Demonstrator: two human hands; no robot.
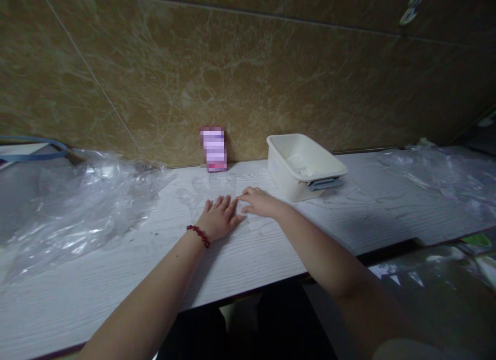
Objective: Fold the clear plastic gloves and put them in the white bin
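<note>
My left hand (220, 217) lies flat on a thin clear plastic bag (211, 186) spread on the white wood-grain table. Its fingers are stretched out, and a red bead bracelet (198, 236) circles the wrist. From the right, my right hand (259, 201) rests on the plastic with its index fingertip close to the left fingers. A gap shows between that index finger and the thumb; the other fingers are partly bent. The bag's outline is faint, and its part under the hands is hidden.
An off-white plastic bin (289, 176) with something clear inside stands right of my hands. A phone (215, 149) leans against the marbled wall. Heaps of clear plastic bags lie at the left (96, 194) and at the far right (445, 169). The table's front edge runs below my forearms.
</note>
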